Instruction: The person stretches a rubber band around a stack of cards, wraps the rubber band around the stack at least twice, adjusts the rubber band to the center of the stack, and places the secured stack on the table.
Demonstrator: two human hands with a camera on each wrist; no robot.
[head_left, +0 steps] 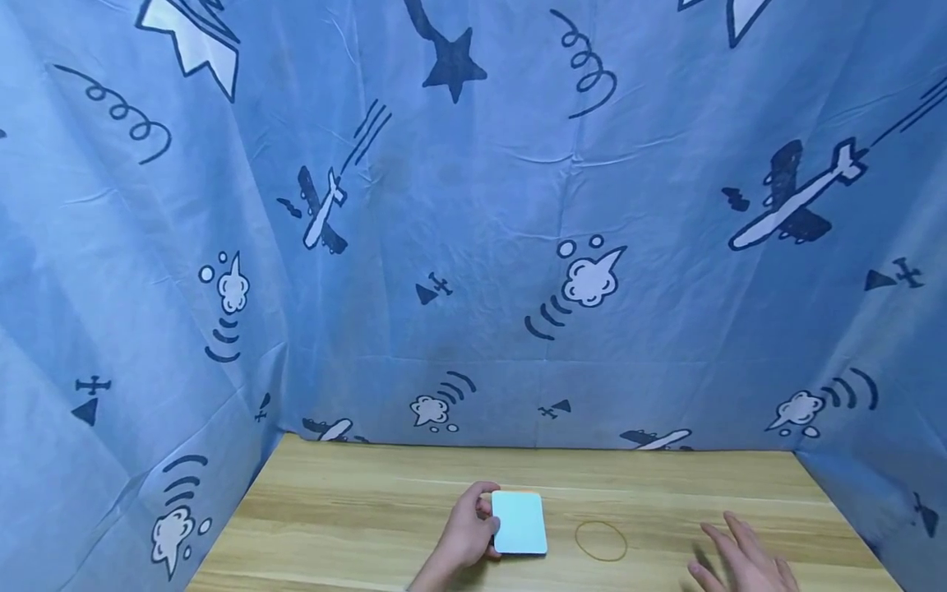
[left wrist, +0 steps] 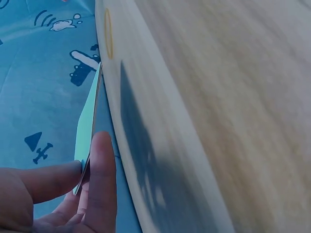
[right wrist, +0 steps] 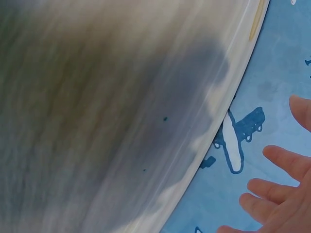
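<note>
In the head view, my left hand (head_left: 468,528) pinches a thin, rounded-corner stack of light-blue cards (head_left: 520,523) by its left side. A sliver of orange shows along its top edge. The left wrist view has the cards (left wrist: 88,116) edge-on, thumb on the pale face and fingers behind, held above the table with a shadow below. A yellow rubber band (head_left: 601,541) lies in a loose oval on the wood, right of the cards. Farther right, my right hand (head_left: 747,559) hovers with fingers spread and holds nothing; the right wrist view shows its fingers (right wrist: 277,191) apart.
The wood-grain table (head_left: 355,493) reaches back to a blue printed curtain (head_left: 473,205), which also hangs along the left and right sides. Two tiny dark specks mark the tabletop in the right wrist view.
</note>
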